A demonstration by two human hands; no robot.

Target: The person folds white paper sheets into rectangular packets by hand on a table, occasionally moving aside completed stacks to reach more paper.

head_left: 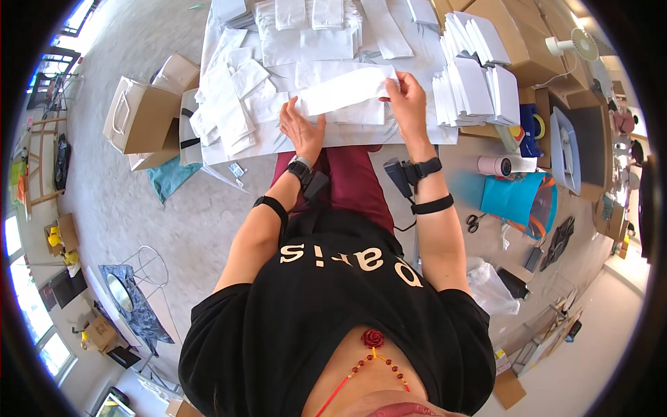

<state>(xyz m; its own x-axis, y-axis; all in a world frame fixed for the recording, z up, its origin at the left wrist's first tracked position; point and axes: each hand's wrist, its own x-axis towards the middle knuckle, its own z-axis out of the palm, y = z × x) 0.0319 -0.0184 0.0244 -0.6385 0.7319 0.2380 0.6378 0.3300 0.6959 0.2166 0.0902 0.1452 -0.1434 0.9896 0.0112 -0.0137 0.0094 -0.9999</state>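
A long white folded strip (340, 92) of thin material stretches slantwise between my hands at the near side of the table; whether it is paper or cloth I cannot tell. My right hand (410, 104) pinches its right end between thumb and fingers. At the strip's left end, my left hand (303, 132) has its thumb and fingers apart, close to the lower corner. Beneath the strip lies another flat white piece (361, 115). A loose heap of smaller white folded pieces (233, 104) spreads to the left of my hands.
Flat white stacks (306, 45) cover the far side of the table (421, 133). Upright white bundles (465, 87) stand at its right edge, beside cardboard boxes (524, 42) and a small fan (577, 45). An open carton (142, 115) sits left; a blue bag (511, 201) lies right.
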